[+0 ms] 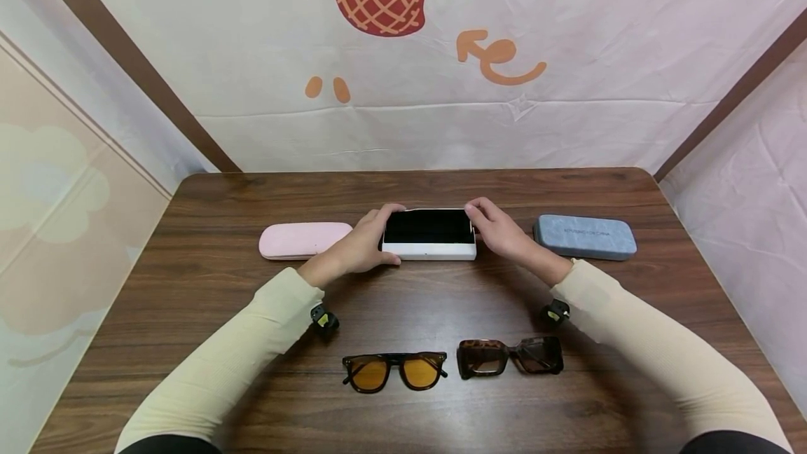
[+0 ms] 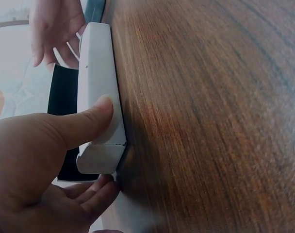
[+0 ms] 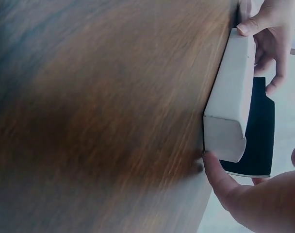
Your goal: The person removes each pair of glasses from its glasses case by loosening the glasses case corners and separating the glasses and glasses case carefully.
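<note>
A white glasses case [image 1: 429, 251] with a black lining stands with its lid raised at the middle of the table. My left hand [image 1: 362, 240] grips its left end; in the left wrist view the thumb [image 2: 91, 121] presses the white front wall and the fingers reach behind. At the other end, my right hand [image 1: 498, 230] holds the case by its right side, with fingertips at the back corner of the lid. In the right wrist view, one finger [image 3: 220, 174] meets the case's lower corner and another shows behind the black-lined lid [image 3: 261, 131].
A pink glasses case [image 1: 302, 240] lies left, partly behind my left hand. To the right lies a blue glasses case [image 1: 586, 237]. Nearer me are glasses with amber lenses [image 1: 419, 372] and tortoiseshell sunglasses [image 1: 509, 357]. A printed cloth [image 1: 416, 132] hangs behind the table.
</note>
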`<state>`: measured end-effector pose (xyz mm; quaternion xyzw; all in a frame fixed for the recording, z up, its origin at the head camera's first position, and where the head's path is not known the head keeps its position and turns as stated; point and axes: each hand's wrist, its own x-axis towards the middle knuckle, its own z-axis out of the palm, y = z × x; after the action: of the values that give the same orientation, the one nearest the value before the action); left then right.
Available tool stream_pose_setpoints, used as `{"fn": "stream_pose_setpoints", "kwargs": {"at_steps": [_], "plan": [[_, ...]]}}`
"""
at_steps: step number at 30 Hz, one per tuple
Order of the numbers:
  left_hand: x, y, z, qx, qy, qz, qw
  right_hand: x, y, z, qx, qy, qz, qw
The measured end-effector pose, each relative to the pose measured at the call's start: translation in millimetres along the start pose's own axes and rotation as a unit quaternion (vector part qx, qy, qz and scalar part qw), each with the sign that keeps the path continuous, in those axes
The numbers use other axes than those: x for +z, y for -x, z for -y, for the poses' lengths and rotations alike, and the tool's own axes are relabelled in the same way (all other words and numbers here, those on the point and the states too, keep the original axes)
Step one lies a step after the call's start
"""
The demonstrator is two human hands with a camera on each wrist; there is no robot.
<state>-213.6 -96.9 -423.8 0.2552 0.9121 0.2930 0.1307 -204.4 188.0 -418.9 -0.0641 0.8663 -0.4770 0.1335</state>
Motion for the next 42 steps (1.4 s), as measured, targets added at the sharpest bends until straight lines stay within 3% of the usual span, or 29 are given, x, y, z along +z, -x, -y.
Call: {"fn": "stream_pose_setpoints", "kwargs": {"at_steps": [15, 21, 28, 31, 36, 42], "plan": [[-0.7, 1.0, -1.4, 0.01, 0.002, -0.001, 1.0, -1.4, -3, -1, 0.009, -0.065, 0.016, 0.998], [-0.9, 1.4, -2.2, 0.008, 0.004, -0.001, 1.0, -9.9, -3, -6, 0.007, -0.11, 0.055, 0.992], [-0.4, 1.2, -1.4, 0.013, -0.003, -0.005, 0.9999, -19.2, -5, -17, -0.037, -0.123, 0.111, 0.985], [-1.2, 2.0, -1.5, 0.014, -0.009, -0.003, 0.9999, -21.5, -5, -20, -0.057, -0.111, 0.121, 0.985], [-1.7, 2.4, -0.8, 0.005, -0.013, 0.009, 0.9999, -24.9, -4, -23, -0.099, -0.043, 0.128, 0.986], [-1.6, 3.5, -0.4, -0.001, -0.024, 0.016, 0.9996, -23.2, -3, -25, -0.117, -0.01, 0.123, 0.985]]}}
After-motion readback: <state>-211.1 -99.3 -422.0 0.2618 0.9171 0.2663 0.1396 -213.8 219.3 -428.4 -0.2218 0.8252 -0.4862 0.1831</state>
